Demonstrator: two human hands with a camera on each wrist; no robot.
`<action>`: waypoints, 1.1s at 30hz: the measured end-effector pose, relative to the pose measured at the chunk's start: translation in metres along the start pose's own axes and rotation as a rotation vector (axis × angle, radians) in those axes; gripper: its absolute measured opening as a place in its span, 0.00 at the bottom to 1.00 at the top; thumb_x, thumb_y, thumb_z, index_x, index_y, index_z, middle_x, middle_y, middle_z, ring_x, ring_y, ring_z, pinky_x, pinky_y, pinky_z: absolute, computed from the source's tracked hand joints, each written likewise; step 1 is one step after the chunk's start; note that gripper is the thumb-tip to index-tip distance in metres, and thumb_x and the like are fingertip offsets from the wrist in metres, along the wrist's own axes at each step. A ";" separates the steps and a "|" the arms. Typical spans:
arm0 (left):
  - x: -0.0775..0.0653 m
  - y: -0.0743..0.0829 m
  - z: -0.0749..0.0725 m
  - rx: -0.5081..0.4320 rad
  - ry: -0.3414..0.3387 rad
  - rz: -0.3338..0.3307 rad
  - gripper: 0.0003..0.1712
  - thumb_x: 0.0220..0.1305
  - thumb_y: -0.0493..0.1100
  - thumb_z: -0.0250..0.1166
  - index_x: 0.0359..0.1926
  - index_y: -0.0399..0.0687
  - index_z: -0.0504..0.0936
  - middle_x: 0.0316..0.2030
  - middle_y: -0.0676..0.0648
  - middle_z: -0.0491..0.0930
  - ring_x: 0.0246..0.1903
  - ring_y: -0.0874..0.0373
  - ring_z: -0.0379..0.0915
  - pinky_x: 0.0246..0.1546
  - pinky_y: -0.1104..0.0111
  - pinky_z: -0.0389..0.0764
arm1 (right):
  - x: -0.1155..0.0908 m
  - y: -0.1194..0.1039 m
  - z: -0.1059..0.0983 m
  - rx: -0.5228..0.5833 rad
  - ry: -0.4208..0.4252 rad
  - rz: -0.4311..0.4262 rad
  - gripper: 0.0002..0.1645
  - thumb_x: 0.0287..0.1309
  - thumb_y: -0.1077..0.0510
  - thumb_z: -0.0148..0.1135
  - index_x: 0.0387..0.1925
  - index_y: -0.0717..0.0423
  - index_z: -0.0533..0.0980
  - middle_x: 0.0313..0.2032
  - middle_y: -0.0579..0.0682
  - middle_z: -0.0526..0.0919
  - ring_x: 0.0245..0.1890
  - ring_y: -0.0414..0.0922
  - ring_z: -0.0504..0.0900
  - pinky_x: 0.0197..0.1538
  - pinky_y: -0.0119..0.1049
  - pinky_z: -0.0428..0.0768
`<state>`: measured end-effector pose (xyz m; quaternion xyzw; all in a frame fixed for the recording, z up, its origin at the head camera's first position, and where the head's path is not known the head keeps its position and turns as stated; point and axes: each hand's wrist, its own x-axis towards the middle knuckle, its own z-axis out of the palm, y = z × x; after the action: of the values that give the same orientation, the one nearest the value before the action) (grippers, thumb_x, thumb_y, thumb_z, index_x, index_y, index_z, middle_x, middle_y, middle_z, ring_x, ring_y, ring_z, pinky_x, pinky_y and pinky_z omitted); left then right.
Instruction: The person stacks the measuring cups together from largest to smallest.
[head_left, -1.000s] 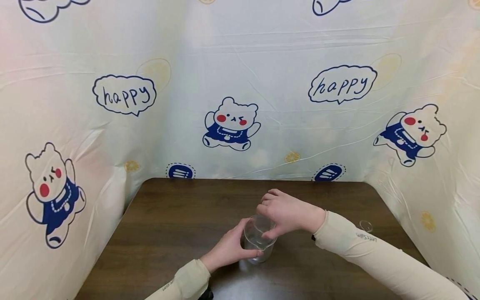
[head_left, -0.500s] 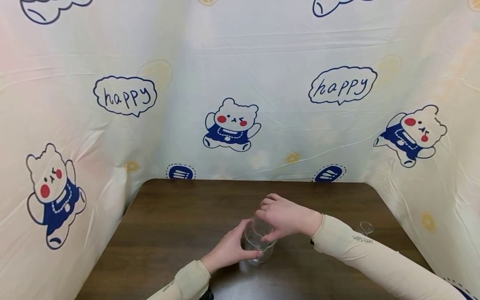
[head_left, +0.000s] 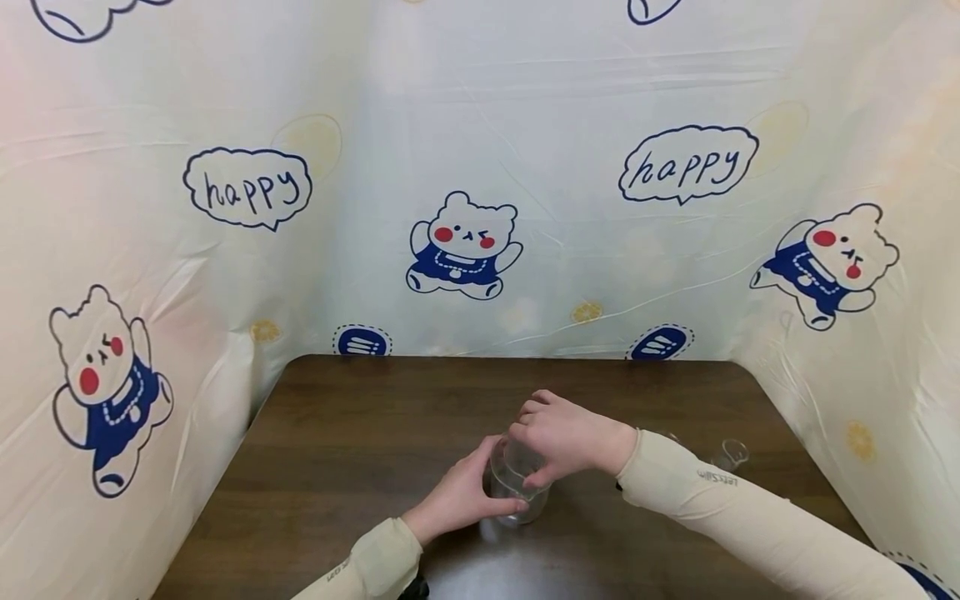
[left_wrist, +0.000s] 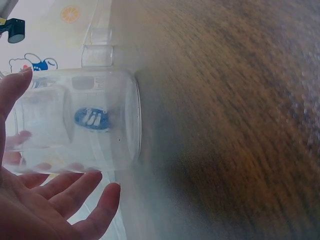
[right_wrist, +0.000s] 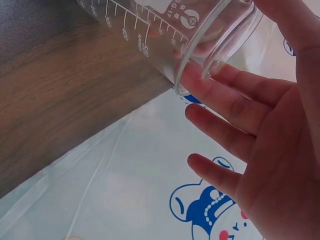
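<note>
A large clear glass beaker (head_left: 517,510) with white scale marks stands upright on the brown table. My left hand (head_left: 461,493) holds it from the left, thumb on the near side and fingers round the far side. Inside its upper part is a smaller clear beaker (left_wrist: 45,117), its bottom above the large beaker's base. My right hand (head_left: 573,437) grips this smaller beaker near its top, thumb on one side and fingers on the other. In the right wrist view, the ring and little fingers extend free beside the large beaker's rim (right_wrist: 185,70).
A small clear beaker (head_left: 735,453) stands on the table's right side, partly behind my right sleeve (head_left: 690,475). The left wrist view shows two small glass vessels (left_wrist: 97,55) beyond the large beaker. Printed cloth (head_left: 465,125) walls in the table's back and sides.
My right hand has moved slightly down, and the smaller beaker sits lower in the large one. The right forearm has lowered, uncovering more glass at the right. My left hand has stayed put.
</note>
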<state>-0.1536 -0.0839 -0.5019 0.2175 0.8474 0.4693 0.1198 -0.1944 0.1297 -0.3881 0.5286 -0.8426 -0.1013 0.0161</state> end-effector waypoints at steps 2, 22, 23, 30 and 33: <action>0.000 0.000 0.000 -0.002 -0.003 0.000 0.52 0.57 0.63 0.77 0.76 0.54 0.62 0.67 0.48 0.75 0.61 0.51 0.76 0.57 0.51 0.79 | 0.001 -0.001 0.000 -0.003 -0.016 0.004 0.34 0.55 0.30 0.73 0.51 0.50 0.84 0.43 0.42 0.89 0.50 0.44 0.81 0.65 0.53 0.74; 0.001 -0.004 0.001 0.005 -0.003 0.001 0.53 0.57 0.64 0.77 0.76 0.56 0.62 0.67 0.50 0.75 0.61 0.53 0.75 0.59 0.51 0.77 | 0.013 -0.011 0.000 -0.009 -0.131 0.067 0.34 0.53 0.31 0.76 0.52 0.49 0.85 0.35 0.40 0.88 0.45 0.43 0.81 0.67 0.56 0.71; 0.001 -0.003 0.001 0.007 -0.003 0.000 0.53 0.57 0.64 0.77 0.76 0.56 0.62 0.68 0.49 0.74 0.62 0.52 0.75 0.59 0.50 0.77 | 0.014 -0.011 -0.001 0.002 -0.147 0.076 0.34 0.53 0.31 0.76 0.52 0.49 0.85 0.36 0.39 0.88 0.46 0.44 0.81 0.68 0.57 0.71; 0.001 -0.002 0.001 0.008 0.000 -0.012 0.54 0.57 0.65 0.77 0.77 0.55 0.61 0.70 0.49 0.72 0.65 0.50 0.73 0.62 0.48 0.76 | 0.021 -0.014 -0.002 0.038 -0.212 0.122 0.34 0.53 0.33 0.77 0.54 0.48 0.85 0.36 0.39 0.88 0.48 0.44 0.80 0.71 0.60 0.67; 0.001 -0.001 0.001 0.003 0.002 -0.008 0.54 0.57 0.65 0.77 0.77 0.56 0.62 0.69 0.50 0.73 0.64 0.51 0.74 0.61 0.49 0.76 | 0.023 -0.016 -0.001 0.028 -0.213 0.134 0.31 0.52 0.33 0.77 0.51 0.47 0.86 0.34 0.38 0.87 0.47 0.44 0.80 0.71 0.61 0.66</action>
<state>-0.1543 -0.0836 -0.5033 0.2138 0.8491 0.4677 0.1202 -0.1908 0.1021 -0.3921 0.4577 -0.8743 -0.1436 -0.0742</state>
